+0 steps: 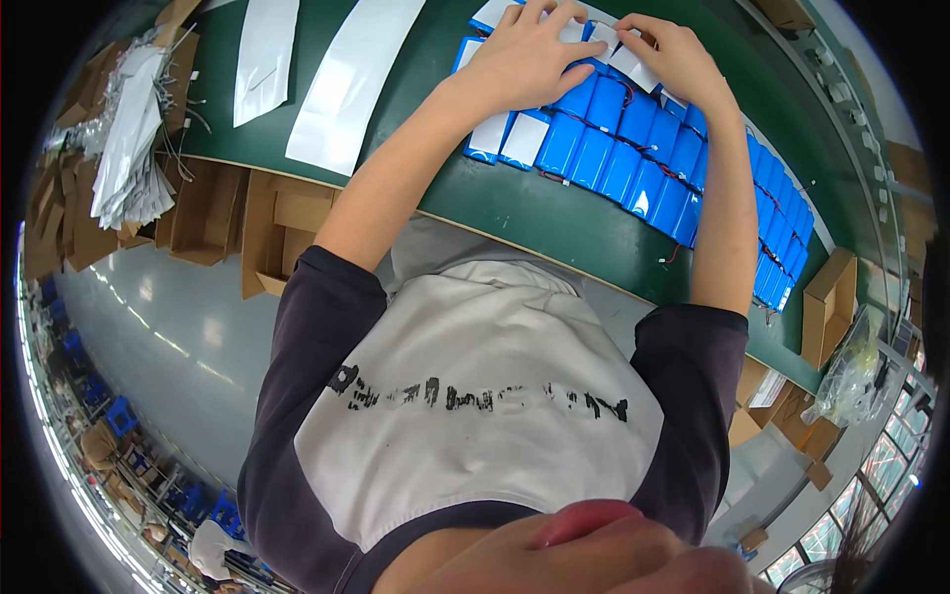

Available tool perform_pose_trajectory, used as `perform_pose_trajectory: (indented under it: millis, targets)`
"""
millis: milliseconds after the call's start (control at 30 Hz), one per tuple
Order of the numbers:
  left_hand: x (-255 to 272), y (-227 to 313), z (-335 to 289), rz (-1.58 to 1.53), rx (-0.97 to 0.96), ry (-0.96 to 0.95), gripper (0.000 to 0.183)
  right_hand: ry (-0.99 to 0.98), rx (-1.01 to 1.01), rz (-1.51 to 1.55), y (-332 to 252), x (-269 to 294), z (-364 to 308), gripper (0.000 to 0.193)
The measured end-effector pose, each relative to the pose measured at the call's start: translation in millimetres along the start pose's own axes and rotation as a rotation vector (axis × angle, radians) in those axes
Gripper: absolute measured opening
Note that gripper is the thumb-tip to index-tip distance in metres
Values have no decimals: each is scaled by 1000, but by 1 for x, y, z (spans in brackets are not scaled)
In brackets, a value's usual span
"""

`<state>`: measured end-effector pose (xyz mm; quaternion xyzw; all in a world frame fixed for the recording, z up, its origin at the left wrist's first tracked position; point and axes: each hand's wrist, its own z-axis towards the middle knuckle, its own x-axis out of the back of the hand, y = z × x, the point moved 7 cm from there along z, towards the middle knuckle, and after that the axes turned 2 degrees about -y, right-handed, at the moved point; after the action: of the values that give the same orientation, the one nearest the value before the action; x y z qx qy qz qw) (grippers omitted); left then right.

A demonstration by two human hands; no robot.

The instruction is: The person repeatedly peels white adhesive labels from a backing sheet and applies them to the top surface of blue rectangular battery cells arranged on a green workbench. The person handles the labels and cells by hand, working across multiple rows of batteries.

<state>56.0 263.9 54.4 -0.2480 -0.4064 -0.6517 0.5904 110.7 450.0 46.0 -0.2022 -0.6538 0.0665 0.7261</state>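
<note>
Rows of blue battery packs point(606, 104) with thin red and black wires lie side by side on a green table. White labels point(524, 139) cover several packs at the left end. My left hand point(534, 57) rests over the far-left packs, its fingers spread and the thumb held apart. Just right of it, my right hand point(678, 61) bends down with thumb and forefinger closed at the edge of a small white label point(604, 40). Another white label point(633, 69) lies below those fingertips. The fingers partly hide the packs beneath them.
Two white sheets point(346, 89) lie on the green table point(435, 148) to the left. Beyond them is a bundle of white strips and wires point(134, 148). Open cardboard boxes point(287, 218) stand below the table's edge; another box point(829, 302) and clear plastic point(851, 371) are at right.
</note>
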Motion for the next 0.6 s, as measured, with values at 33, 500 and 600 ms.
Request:
perform_pose_trajectory:
  millis: [33, 500, 600]
  targets:
    - [1, 1, 2, 18, -13, -13, 31, 43, -99, -34, -21, 21, -8, 27]
    - [-5, 5, 5, 51, -10, 16, 44, 27, 138, 252, -50, 48, -22, 16]
    - [-2, 10, 5, 43, -42, -8, 44, -38, 155, 213, -47, 36, -19, 16]
